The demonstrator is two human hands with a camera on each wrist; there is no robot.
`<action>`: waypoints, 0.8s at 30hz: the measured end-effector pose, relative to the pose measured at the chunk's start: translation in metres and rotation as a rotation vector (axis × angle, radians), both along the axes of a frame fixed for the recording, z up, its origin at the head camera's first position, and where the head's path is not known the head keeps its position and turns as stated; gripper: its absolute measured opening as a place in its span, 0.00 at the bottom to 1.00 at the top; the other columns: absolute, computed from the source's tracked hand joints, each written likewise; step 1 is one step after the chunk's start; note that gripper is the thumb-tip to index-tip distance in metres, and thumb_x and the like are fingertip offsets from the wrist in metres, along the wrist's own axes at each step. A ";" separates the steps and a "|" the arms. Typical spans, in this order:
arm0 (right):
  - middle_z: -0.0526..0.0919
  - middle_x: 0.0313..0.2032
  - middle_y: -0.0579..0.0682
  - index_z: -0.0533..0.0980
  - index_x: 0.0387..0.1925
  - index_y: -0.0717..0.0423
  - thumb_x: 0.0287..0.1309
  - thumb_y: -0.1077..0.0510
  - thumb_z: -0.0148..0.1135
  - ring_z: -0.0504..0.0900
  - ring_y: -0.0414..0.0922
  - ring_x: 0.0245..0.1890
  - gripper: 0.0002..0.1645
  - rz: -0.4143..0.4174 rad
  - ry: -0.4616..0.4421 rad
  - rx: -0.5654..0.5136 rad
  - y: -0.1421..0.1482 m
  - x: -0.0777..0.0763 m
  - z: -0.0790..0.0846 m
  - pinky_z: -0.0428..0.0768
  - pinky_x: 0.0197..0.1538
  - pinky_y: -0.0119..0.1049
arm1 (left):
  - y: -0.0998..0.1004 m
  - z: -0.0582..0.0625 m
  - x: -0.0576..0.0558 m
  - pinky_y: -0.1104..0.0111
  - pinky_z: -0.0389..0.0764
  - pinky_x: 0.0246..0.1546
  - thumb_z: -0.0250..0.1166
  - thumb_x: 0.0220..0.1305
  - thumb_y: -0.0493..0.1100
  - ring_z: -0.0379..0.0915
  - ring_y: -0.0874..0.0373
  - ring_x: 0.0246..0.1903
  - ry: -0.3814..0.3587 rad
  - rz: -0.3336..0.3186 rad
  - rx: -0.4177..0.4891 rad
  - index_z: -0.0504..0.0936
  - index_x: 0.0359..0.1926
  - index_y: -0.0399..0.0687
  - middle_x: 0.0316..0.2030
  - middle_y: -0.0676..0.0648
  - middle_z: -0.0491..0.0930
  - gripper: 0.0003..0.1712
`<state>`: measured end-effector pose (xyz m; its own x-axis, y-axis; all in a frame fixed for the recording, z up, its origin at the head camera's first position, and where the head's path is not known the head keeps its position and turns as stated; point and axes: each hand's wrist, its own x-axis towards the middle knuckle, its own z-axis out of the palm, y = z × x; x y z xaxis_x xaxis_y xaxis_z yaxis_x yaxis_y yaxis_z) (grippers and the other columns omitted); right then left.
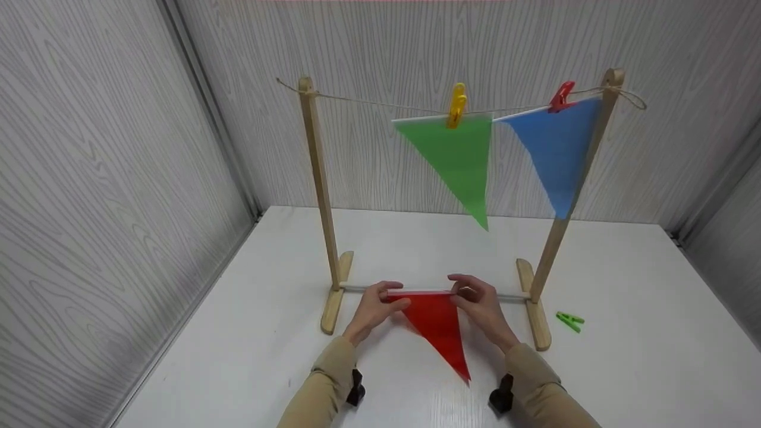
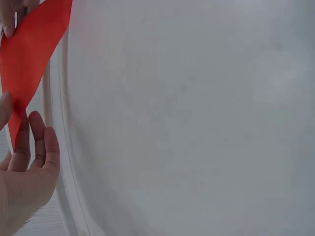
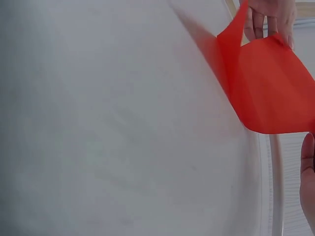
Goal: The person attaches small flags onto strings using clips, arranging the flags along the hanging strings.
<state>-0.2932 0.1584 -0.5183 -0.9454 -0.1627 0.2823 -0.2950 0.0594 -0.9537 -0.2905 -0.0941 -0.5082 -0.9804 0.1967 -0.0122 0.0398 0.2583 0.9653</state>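
Observation:
A red triangular pennant (image 1: 437,324) with a white top edge is stretched between my two hands, its tip pointing down toward me. My left hand (image 1: 376,306) pinches its upper left corner between thumb and fingers. At the upper right corner my right hand (image 1: 480,306) pinches the same edge. In the right wrist view the pennant (image 3: 275,88) shows a second, bent layer of red. Behind it, a green pennant (image 1: 461,154) hangs from a string under a yellow clothespin (image 1: 456,107). To its right a blue pennant (image 1: 556,148) hangs under a red clothespin (image 1: 562,98).
A wooden stand carries the string between its left post (image 1: 321,190) and right post (image 1: 571,214). Its low crossbar (image 1: 511,296) runs just behind my hands. A light green clothespin (image 1: 571,321) lies on the white table (image 1: 238,356), right of the stand's foot.

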 end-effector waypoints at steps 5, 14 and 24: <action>0.82 0.45 0.65 0.77 0.59 0.61 0.62 0.70 0.64 0.85 0.52 0.40 0.23 -0.009 -0.003 -0.017 0.002 0.000 0.002 0.85 0.50 0.31 | 0.004 0.002 -0.001 0.57 0.82 0.58 0.71 0.64 0.42 0.85 0.52 0.48 -0.028 0.018 0.089 0.75 0.63 0.34 0.49 0.38 0.87 0.30; 0.81 0.56 0.58 0.74 0.63 0.60 0.62 0.68 0.65 0.87 0.51 0.48 0.27 -0.036 0.003 0.002 0.007 0.006 0.006 0.84 0.53 0.31 | 0.007 0.002 0.000 0.62 0.85 0.52 0.73 0.62 0.42 0.85 0.58 0.41 -0.021 0.045 0.137 0.83 0.54 0.35 0.45 0.39 0.89 0.22; 0.78 0.62 0.59 0.74 0.62 0.60 0.62 0.67 0.67 0.84 0.58 0.56 0.27 -0.061 -0.016 0.101 0.033 0.017 0.015 0.82 0.55 0.28 | 0.005 0.001 0.000 0.63 0.86 0.51 0.70 0.64 0.43 0.84 0.58 0.39 0.014 0.054 0.155 0.86 0.46 0.36 0.41 0.41 0.89 0.15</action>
<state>-0.2767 0.1918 -0.5038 -0.9588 -0.1316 0.2517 -0.2722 0.1727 -0.9466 -0.2900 -0.0888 -0.5071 -0.9894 0.1422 0.0279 0.0436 0.1084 0.9932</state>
